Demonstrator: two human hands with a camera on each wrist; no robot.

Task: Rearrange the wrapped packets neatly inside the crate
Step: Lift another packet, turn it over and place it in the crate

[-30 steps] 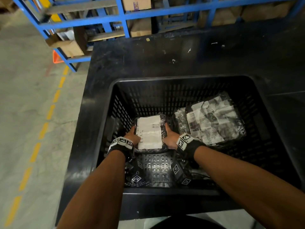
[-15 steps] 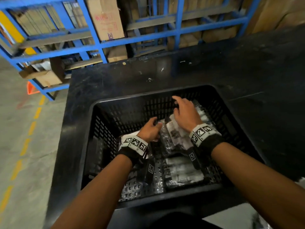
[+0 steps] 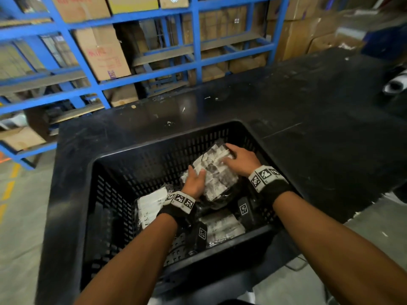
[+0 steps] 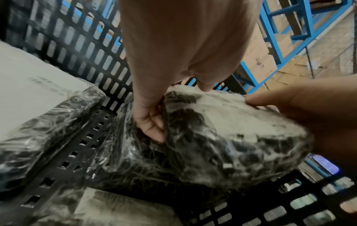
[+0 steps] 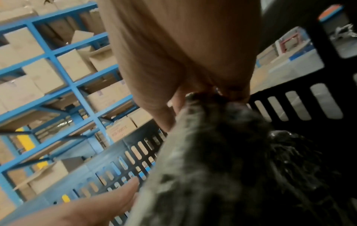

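Observation:
A black slotted crate stands on a black table. Both of my hands hold one large film-wrapped packet at the crate's right side, tilted above the floor of the crate. My left hand grips its near left edge, fingers curled against the wrap. My right hand lies over its far corner and pinches that end. A smaller packet with a white label lies at the left. A third packet lies by the near wall, partly hidden under my wrists.
The black table stretches to the back and right, with a pale roll at its far right edge. Blue racks with cardboard boxes stand behind it. A concrete floor with a yellow dashed line is at the left.
Both hands let go of the white-labelled packet and moved right onto the large packet. They now grip it, and it has risen and tilted.

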